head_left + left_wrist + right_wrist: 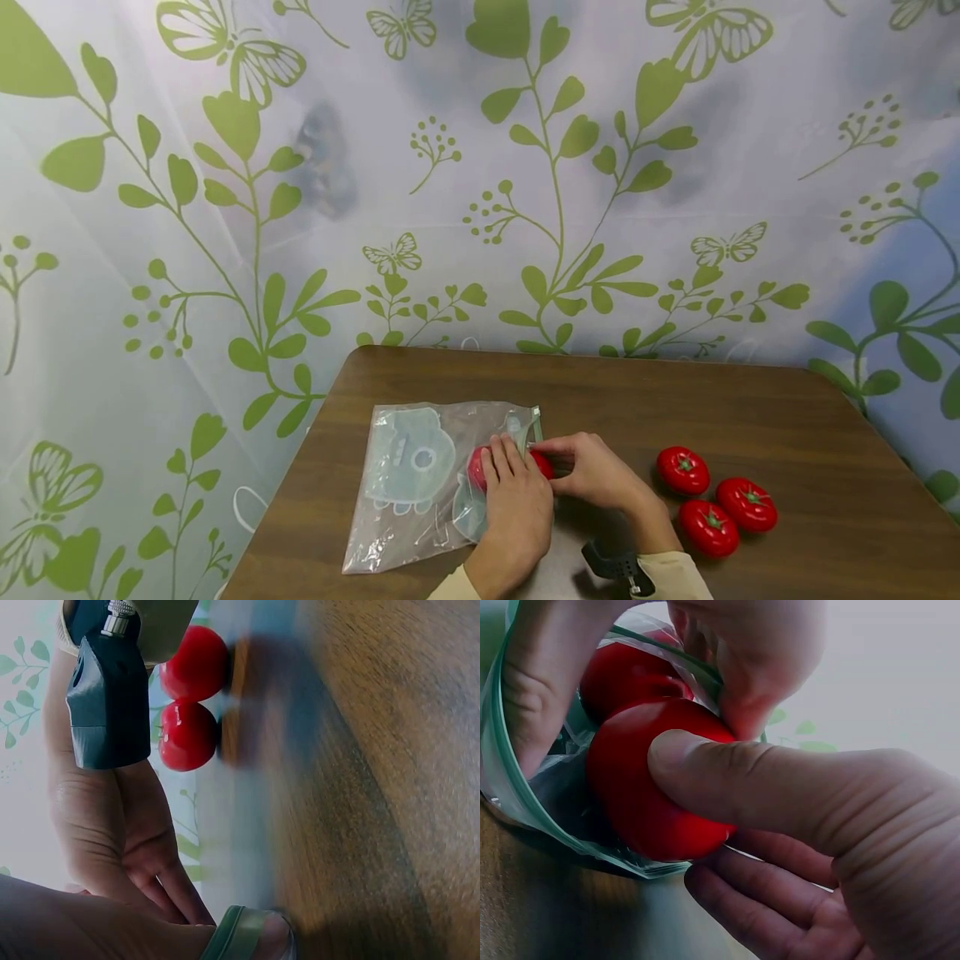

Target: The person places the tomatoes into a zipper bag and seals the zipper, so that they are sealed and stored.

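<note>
A clear zip bag (360,542) with pale blue print lies on the wooden table. My left hand (517,504) holds its mouth spread, thumb inside the green-edged rim (555,832) and fingers at the other side. Between the thumb and fingers of my right hand (600,473) is a shiny red toy tomato (656,787), partly within the opening. Another red tomato (611,682) sits deeper in the bag, showing red through the plastic beside my left fingers in the head view. The left wrist view catches the left thumb (112,919) against the green rim.
Three more red tomatoes with green tops, a rear one (682,471), a right one (747,504) and a front one (708,528), are grouped right of my right forearm. Behind the brown table (600,387) hangs a curtain (450,183) printed with green leaves and butterflies.
</note>
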The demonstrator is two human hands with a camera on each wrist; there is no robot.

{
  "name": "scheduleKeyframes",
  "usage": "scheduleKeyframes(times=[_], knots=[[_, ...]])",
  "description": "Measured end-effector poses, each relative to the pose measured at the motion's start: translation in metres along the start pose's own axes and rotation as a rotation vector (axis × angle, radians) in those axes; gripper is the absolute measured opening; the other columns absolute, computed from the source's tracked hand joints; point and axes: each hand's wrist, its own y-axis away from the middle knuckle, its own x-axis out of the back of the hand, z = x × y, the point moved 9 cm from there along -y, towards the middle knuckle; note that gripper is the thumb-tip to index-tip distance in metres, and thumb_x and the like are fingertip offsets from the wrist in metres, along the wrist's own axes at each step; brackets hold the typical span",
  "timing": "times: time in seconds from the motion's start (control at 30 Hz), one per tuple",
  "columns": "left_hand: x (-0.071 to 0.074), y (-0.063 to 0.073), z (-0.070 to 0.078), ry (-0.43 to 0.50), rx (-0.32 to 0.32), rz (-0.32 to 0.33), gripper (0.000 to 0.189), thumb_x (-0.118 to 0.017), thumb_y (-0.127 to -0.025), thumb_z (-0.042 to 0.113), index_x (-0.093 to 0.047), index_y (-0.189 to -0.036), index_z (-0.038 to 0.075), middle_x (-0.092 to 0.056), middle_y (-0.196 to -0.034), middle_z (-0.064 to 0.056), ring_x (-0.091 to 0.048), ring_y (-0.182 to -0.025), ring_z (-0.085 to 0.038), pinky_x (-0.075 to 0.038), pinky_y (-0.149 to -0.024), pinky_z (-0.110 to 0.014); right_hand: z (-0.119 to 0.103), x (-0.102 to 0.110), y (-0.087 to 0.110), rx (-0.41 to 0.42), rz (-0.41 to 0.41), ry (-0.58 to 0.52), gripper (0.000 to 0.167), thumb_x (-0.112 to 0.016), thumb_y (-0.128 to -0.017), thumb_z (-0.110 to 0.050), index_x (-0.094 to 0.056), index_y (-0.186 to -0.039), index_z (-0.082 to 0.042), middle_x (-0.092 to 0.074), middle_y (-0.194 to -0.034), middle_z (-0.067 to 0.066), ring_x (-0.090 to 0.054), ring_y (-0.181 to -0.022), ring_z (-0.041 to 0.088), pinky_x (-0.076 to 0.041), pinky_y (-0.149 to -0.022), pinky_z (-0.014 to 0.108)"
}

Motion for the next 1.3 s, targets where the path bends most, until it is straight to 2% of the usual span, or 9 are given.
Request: scheduleKeyframes(times=[0.23,0.47,0.53,0.73,0.87,0.97,1.13,1.3], knots=[[-0.001,0.000,0.001,-0.013,-0.003,0.006,0.066,-0.080,-0.094,0.035,-0.064,-0.151,0.004,-0.054,-0.162,-0.026,-0.047,-0.155,-0.047,-0.037,-0.128,-0.060,0.002,0.000,0.000,-0.013,-0.021,-0.030,0.054,-0.092,-0.090,-0.021,-0.075,-0.139,-0.006,-0.077,-0.136,0.013,-0.077,-0.122,0.032,-0.060,-0.103,0.050],[0.001,0.001,0.005,-0.017,-0.008,0.008,0.063,-0.076,-0.099,0.038,-0.065,-0.150,0.003,-0.057,-0.160,-0.025,-0.050,-0.153,-0.046,-0.038,-0.127,-0.059,0.008,0.009,0.008,-0.038,-0.024,-0.065,0.055,-0.091,-0.091,-0.023,-0.073,-0.139,-0.001,-0.077,-0.137,0.016,-0.077,-0.122,0.033,-0.060,-0.103,0.052],[0.002,0.002,0.005,-0.018,-0.004,0.011,0.063,-0.074,-0.100,0.040,-0.064,-0.150,0.003,-0.057,-0.160,-0.025,-0.050,-0.153,-0.046,-0.038,-0.127,-0.059,0.008,0.009,0.009,-0.038,-0.026,-0.058,0.052,-0.091,-0.091,-0.022,-0.074,-0.137,-0.002,-0.078,-0.134,0.015,-0.079,-0.119,0.031,-0.061,-0.101,0.050],[-0.001,0.004,0.006,-0.019,-0.008,-0.010,0.069,-0.080,-0.095,0.038,-0.063,-0.152,0.004,-0.053,-0.163,-0.026,-0.047,-0.155,-0.046,-0.037,-0.128,-0.059,0.006,0.003,0.007,-0.023,-0.021,-0.046,0.043,-0.090,-0.091,-0.021,-0.079,-0.130,-0.006,-0.082,-0.124,0.009,-0.081,-0.109,0.019,-0.065,-0.095,0.038],[-0.003,0.005,0.007,-0.014,-0.010,-0.019,0.064,-0.076,-0.099,0.034,-0.062,-0.153,0.003,-0.051,-0.165,-0.027,-0.045,-0.157,-0.046,-0.035,-0.129,-0.059,0.001,-0.007,0.003,0.008,-0.025,-0.059,0.040,-0.089,-0.091,-0.015,-0.080,-0.129,-0.006,-0.083,-0.122,0.007,-0.080,-0.107,0.013,-0.064,-0.093,0.031],[-0.002,0.005,0.006,-0.009,-0.004,0.002,0.062,-0.074,-0.100,0.032,-0.062,-0.152,0.000,-0.052,-0.163,-0.028,-0.046,-0.156,-0.046,-0.037,-0.128,-0.058,-0.002,-0.015,-0.001,0.027,-0.007,-0.034,0.039,-0.089,-0.089,-0.012,-0.081,-0.128,-0.009,-0.083,-0.120,0.002,-0.078,-0.106,0.008,-0.062,-0.094,0.027],[-0.001,0.005,0.003,0.006,0.008,0.032,0.062,-0.075,-0.099,0.030,-0.062,-0.151,-0.001,-0.053,-0.162,-0.030,-0.048,-0.155,-0.046,-0.039,-0.127,-0.058,0.001,-0.021,-0.007,0.019,0.052,0.018,0.037,-0.090,-0.088,-0.012,-0.083,-0.123,-0.018,-0.082,-0.117,-0.008,-0.072,-0.105,0.002,-0.059,-0.097,0.026],[-0.001,0.005,0.002,0.017,0.016,0.053,0.055,-0.071,-0.102,0.027,-0.064,-0.148,-0.001,-0.054,-0.160,-0.031,-0.049,-0.154,-0.047,-0.041,-0.125,-0.058,0.003,-0.028,-0.009,0.028,0.053,-0.069,0.035,-0.086,-0.088,-0.006,-0.083,-0.121,-0.016,-0.082,-0.115,-0.006,-0.069,-0.099,0.000,-0.057,-0.093,0.023]])
